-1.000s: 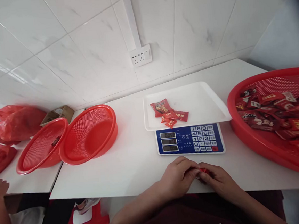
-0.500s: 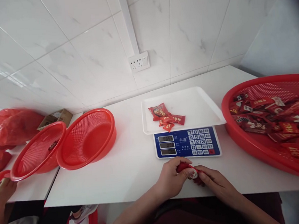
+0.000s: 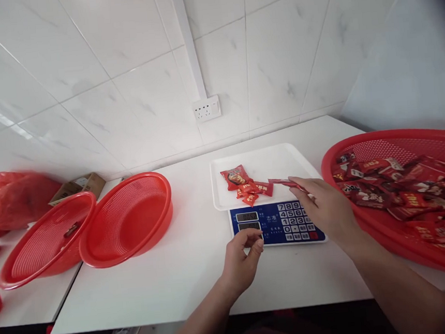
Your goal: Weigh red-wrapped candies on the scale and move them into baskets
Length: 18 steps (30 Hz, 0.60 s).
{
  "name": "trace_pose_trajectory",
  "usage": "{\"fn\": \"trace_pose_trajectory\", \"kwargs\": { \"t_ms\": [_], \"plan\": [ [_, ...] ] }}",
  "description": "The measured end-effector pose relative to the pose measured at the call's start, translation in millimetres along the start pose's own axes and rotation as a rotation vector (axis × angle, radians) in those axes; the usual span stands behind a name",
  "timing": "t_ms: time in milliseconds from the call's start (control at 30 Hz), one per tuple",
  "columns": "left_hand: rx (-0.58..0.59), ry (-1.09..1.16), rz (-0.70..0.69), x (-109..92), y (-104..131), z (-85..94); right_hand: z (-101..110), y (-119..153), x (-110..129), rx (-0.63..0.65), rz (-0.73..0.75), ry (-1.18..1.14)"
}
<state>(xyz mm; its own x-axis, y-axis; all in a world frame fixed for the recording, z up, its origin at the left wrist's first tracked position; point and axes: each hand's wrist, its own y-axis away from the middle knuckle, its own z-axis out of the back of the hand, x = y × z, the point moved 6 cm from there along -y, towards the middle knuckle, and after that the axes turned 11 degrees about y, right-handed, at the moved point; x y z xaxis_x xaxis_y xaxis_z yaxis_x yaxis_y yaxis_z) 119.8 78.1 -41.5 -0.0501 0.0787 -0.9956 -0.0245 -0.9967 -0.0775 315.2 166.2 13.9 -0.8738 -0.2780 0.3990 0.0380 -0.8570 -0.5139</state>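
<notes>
My right hand (image 3: 323, 205) pinches a flat red snack packet (image 3: 282, 182) over the front right part of the white weighing tray (image 3: 277, 167). Several red packets (image 3: 236, 177) lie in a small pile on the left side of that tray. The tray sits on a scale with a blue keypad panel (image 3: 273, 218) and lit displays. Just in front of the displays is my left hand (image 3: 243, 259), its fingers curled and thumb near the index finger. I see no packet in it, and it partly covers the lowest display.
At the right, a large red basket (image 3: 328, 171) holds many red and dark packets. Two red baskets stand at the left: one (image 3: 164, 213), and one beyond it (image 3: 9, 274) with a small dark item inside. Red plastic bags (image 3: 18, 198) and a cardboard box (image 3: 91, 183) sit farther left.
My hands were together at the table's front, around red packets. The right hand has moved up and forward over the tray with a packet; the left moved slightly left. A co-worker's hand left view.
</notes>
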Motion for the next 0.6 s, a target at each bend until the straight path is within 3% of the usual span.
{"fn": "trace_pose_trajectory", "kwargs": {
  "t_ms": [300, 500, 600],
  "plan": [
    [-0.053, -0.085, -0.039, 1, -14, 25.3, -36, -32, 15, 0.168, -0.03, 0.244],
    [-0.065, -0.031, 0.0, 13, -15, 30.9, -51, -33, 21, 0.298, -0.013, 0.106],
    [-0.066, -0.046, -0.017, 12, -13, 33.3, -50, -34, 17, 0.301, -0.02, 0.007]
  ]
}}
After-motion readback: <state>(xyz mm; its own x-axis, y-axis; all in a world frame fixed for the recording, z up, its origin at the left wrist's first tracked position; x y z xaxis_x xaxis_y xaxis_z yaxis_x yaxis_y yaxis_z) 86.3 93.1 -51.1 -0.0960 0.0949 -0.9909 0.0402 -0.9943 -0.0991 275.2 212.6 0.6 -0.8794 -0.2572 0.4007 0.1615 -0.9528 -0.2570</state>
